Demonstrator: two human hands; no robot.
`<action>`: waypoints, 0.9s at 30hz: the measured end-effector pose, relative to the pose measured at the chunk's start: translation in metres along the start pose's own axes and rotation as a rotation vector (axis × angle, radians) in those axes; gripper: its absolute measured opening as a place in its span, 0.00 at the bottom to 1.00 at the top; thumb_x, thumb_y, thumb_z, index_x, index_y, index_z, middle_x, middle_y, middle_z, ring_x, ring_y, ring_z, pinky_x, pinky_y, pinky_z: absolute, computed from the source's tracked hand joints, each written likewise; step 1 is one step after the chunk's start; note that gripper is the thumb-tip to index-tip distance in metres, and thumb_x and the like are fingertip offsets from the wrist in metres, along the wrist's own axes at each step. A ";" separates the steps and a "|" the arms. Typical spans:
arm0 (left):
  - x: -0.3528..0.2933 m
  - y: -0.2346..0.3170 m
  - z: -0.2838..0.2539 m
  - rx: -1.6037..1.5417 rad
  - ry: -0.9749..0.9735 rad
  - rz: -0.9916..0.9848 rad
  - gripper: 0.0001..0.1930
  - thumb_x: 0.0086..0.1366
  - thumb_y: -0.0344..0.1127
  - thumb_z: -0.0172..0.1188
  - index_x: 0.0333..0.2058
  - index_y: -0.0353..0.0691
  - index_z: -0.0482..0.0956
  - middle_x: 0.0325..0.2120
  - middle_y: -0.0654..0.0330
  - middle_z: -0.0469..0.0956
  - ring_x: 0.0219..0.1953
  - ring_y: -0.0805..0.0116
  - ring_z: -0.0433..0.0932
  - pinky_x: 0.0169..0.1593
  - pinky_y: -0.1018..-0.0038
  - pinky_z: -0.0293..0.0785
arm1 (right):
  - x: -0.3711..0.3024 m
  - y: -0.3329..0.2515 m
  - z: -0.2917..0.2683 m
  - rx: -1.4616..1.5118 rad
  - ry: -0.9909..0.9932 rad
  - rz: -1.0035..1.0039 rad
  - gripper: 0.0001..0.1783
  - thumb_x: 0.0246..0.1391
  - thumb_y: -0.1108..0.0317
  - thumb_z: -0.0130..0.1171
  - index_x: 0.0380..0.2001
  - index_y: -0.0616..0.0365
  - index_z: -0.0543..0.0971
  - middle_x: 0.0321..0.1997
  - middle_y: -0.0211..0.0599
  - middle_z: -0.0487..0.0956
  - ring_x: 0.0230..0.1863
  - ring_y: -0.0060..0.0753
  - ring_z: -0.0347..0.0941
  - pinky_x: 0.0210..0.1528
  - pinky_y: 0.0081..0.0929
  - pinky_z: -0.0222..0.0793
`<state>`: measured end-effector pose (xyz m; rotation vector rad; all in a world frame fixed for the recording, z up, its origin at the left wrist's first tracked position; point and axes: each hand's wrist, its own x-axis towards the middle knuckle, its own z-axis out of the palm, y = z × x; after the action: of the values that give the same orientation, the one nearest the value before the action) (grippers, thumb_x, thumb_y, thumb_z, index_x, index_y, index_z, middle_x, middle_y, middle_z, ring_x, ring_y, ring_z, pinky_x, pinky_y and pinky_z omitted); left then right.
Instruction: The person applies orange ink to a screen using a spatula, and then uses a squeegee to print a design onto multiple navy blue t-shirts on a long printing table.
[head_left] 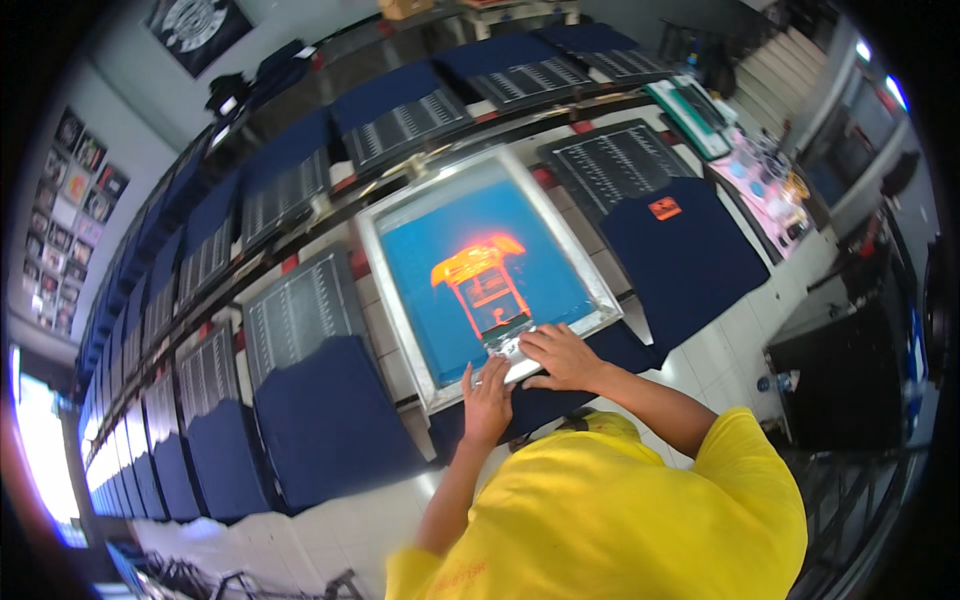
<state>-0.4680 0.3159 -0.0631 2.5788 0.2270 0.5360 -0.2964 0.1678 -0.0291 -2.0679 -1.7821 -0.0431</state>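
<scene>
- Left hand (pixel 488 400) and right hand (pixel 562 355), just below the centre of the frame, close side by side on a silver tool (pixel 508 345), fingers bent over it; the two-handed hold probably keeps it level and its pressure even.
- Dark boards (pixel 295 305) with white markings run in long rows from the upper right to the far left, many dressed with navy garments (pixel 325 425); the even spacing likely gives each its own place.
- A worker's yellow shirt (pixel 640 500) fills the lower centre, with small reddish lettering too unclear to read.
- Pale and rectangular, a screen frame (pixel 400 305) lies mid-picture, navy cloth showing past its lower edge, seemingly laid flat so the blue mesh (pixel 455 225) meets what is beneath.
- Upper left, a black banner (pixel 197 30) bears a round white emblem, its wording not legible here.
- Bright orange ink (pixel 478 262) spreads across the mesh above the tool, which rests near the frame's lower end.
- Right of centre, a small orange patch (pixel 664 208) with dark markings sits near the top edge of one navy garment; no label is readable on it.
</scene>
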 end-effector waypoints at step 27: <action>0.028 -0.074 -0.064 -0.111 0.064 -0.868 0.38 0.66 0.43 0.62 0.68 0.29 0.59 0.64 0.34 0.65 0.66 0.42 0.67 0.67 0.57 0.62 | -0.011 0.137 0.012 0.124 0.366 0.878 0.22 0.58 0.56 0.62 0.46 0.65 0.79 0.48 0.52 0.76 0.55 0.57 0.70 0.57 0.48 0.67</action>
<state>-0.4733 0.4150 -0.0392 2.0723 1.2139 0.2796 -0.1708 0.1478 -0.0814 -2.3703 -0.5678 -0.0518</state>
